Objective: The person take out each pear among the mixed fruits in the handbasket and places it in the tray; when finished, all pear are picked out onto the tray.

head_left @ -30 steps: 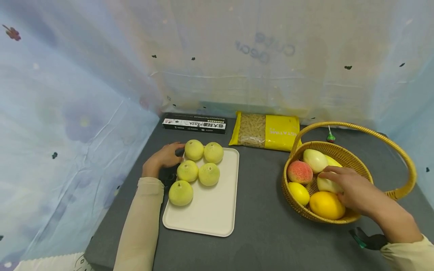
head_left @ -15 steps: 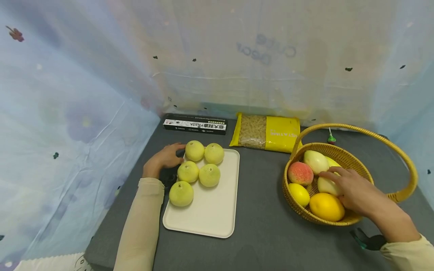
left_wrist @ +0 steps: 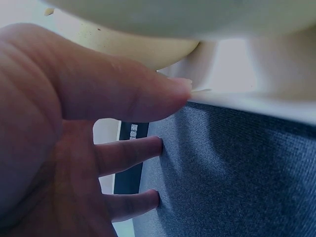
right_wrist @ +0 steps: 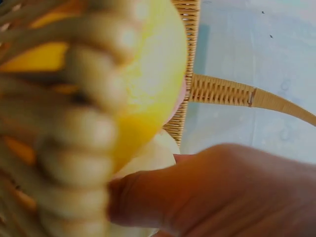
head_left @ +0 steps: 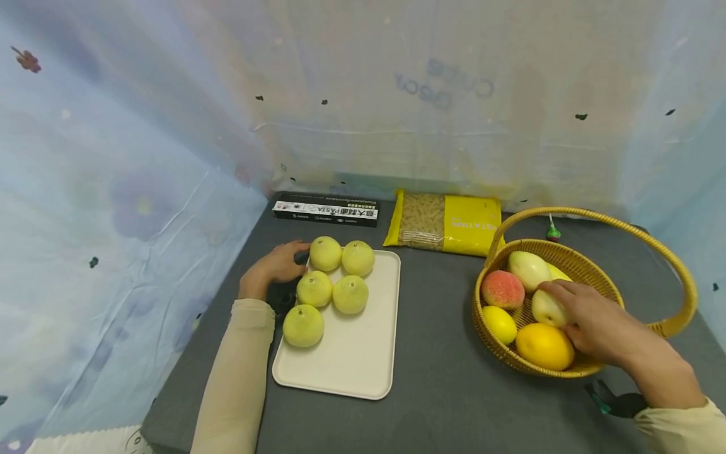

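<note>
- Pale fruit (head_left: pixel 547 309): whitish-yellow, rounded, inside the wicker basket (head_left: pixel 590 271), gripped and partly covered by the right hand (head_left: pixel 604 325).
- Tray (head_left: pixel 360 347): cream, rectangular with rounded corners, flat on the desk (head_left: pixel 437 340), five round yellow-green fruits (head_left: pixel 350 294) upon it.

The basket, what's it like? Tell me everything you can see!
The basket looks woven from golden-brown wicker, with a round open top and one tall arched handle. It stands upright on the grey tabletop. Inside are a reddish peach, yellow fruits and pale fruits. The right hand reaches in, its fingers around the nearer pale fruit.
</note>
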Motion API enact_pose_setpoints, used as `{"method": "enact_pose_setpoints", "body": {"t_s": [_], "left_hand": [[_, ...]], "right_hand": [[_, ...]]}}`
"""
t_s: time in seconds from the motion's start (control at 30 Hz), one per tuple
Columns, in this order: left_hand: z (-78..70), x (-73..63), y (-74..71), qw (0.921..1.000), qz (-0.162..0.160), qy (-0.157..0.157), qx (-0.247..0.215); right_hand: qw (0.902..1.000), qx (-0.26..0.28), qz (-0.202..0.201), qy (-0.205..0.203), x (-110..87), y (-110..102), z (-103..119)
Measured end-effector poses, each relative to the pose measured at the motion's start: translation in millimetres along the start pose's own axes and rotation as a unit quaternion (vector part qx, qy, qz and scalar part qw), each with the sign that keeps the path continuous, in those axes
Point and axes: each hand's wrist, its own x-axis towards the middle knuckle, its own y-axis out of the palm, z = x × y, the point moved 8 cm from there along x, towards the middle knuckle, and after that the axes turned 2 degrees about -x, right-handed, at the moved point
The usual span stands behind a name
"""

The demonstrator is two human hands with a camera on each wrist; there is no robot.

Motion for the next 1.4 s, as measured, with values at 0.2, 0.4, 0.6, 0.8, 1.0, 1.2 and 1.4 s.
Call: {"method": "enact_pose_setpoints", "body": {"t_s": [0.2, 0.4, 0.6, 0.8, 1.0, 1.2, 1.4], "left_hand": [[0.1, 0.3, 3.0, 1.0, 0.005, 0.002, 0.0], [0.6, 2.1, 1.9, 1.0, 0.003, -0.003, -0.003], [-0.2, 2.4, -0.5, 1.0, 0.001, -0.002, 0.0], [0.6, 1.9, 0.0, 1.0, -0.001, -0.004, 0.006], [1.5, 1.3, 0.9, 0.9999, 0.0, -0.009, 0.004], [0.8, 0.9, 1.5, 0.9999, -0.001, -0.011, 0.003], [2.1, 2.5, 1.1, 1.0, -0.001, -0.008, 0.001]], "right_hand": [[0.9998, 0.017, -0.006, 0.008, -3.1, -3.4, 2.2], [0.9981, 0.018, -0.057, 0.012, -0.9, -15.4, 1.5], [0.9993, 0.033, -0.013, 0.015, 3.7, -11.1, -0.5], [0.9988, 0.038, 0.01, 0.028, 4.2, -5.5, -2.8], [0.994, 0.055, 0.044, 0.084, 3.0, -5.0, -12.8], [0.9818, 0.063, 0.083, 0.159, 4.6, -1.2, -22.7], [0.9786, 0.069, 0.08, 0.177, 14.1, 7.6, -24.7]]}}
